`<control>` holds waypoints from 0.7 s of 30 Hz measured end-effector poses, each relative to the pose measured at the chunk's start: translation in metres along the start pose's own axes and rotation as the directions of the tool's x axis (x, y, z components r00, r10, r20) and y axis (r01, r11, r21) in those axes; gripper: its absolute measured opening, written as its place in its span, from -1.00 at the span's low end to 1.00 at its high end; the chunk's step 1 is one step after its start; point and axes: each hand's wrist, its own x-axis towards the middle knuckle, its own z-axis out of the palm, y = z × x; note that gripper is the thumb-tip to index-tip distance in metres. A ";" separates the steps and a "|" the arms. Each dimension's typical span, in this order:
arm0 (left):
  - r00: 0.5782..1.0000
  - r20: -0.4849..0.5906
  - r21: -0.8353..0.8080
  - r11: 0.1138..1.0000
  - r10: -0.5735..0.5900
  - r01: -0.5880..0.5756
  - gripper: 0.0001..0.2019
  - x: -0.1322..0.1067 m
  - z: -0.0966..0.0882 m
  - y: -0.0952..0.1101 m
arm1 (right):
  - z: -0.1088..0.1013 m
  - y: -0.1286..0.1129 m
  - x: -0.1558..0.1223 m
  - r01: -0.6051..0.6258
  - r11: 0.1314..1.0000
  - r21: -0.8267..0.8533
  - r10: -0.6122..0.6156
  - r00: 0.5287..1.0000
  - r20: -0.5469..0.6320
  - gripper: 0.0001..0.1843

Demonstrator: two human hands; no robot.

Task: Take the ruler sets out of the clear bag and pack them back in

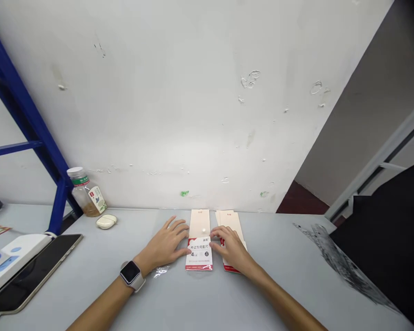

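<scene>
Holding the left grip [165,243] open, fingers spread and curved, thumb tip touching the left edge of the front packet [199,224], with no clamp showing. Reaching the right grip [232,248] over the gap between the packets, fingertips [214,233] touching the upper right corner of the front packet, hand partly covering the second packet pile [230,221]; thumb hidden, so apart or together cannot be told. Wearing a smartwatch [130,275] with a pale band on the left wrist. Showing on the red-and-white label [199,253] the printed words 考试专用套尺 and a large 4, with smaller print too tiny to read. Showing red print at the near end of the second packet pile, just right of the front packet. Lying flat on the grey tabletop [179,301], both packets sitting side by side, long edges pointing away. Catching light on a scrap of clear plastic [160,271] just beside the left grip. Lying at far left, a dark tablet [31,276] and a white power strip [15,256] with blue markings. Sitting farther back, a cream earbud case [106,221] near a clear bottle [87,193] with a white cap and green-banded label, brownish liquid in the bottom. Rising behind, a blue metal frame [31,128] and a scuffed white wall [158,115].
</scene>
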 end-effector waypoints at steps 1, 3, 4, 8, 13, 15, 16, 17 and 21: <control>1.000 -0.007 -0.008 1.000 0.002 -0.002 -0.67 0.000 -0.001 0.000 | 0.000 -0.001 0.001 -0.015 0.999 0.038 0.015 1.000 -0.003 -0.88; 0.999 -0.032 -0.039 0.999 0.002 -0.003 -0.71 0.001 -0.002 0.001 | 0.000 -0.003 0.003 -0.039 0.992 0.119 0.041 0.999 -0.008 -0.90; 0.999 -0.051 -0.068 0.998 -0.012 0.008 -0.75 0.001 -0.004 0.001 | -0.001 -0.004 0.003 -0.046 0.985 0.164 0.047 0.999 -0.005 -0.90; 0.960 -0.146 -0.349 0.920 -0.239 0.177 -0.83 0.004 -0.007 0.001 | -0.003 -0.010 0.001 -0.049 0.945 0.324 0.053 0.999 -0.005 -0.88; 0.868 -0.095 -0.791 0.567 -0.487 0.231 -0.84 0.011 0.001 -0.002 | -0.004 -0.013 0.000 -0.070 0.938 0.339 0.078 0.997 -0.010 -0.83; 0.858 -0.049 -0.881 0.426 -0.512 0.204 -0.81 0.013 0.006 -0.003 | -0.003 -0.012 -0.001 -0.069 0.925 0.373 0.075 0.997 0.001 -0.82; 0.852 -0.029 -0.917 0.354 -0.523 0.187 -0.78 0.014 0.008 -0.004 | -0.002 -0.012 -0.001 -0.069 0.913 0.403 0.070 0.997 0.013 -0.82; 0.845 -0.015 -0.939 0.298 -0.534 0.172 -0.76 0.015 0.009 -0.004 | -0.001 -0.011 -0.001 -0.071 0.897 0.437 0.067 0.997 0.024 -0.82; 0.838 0.007 -0.959 0.235 -0.545 0.160 -0.66 0.016 0.009 -0.003 | 0.004 -0.007 0.001 -0.115 0.804 0.584 0.091 0.993 0.071 -0.71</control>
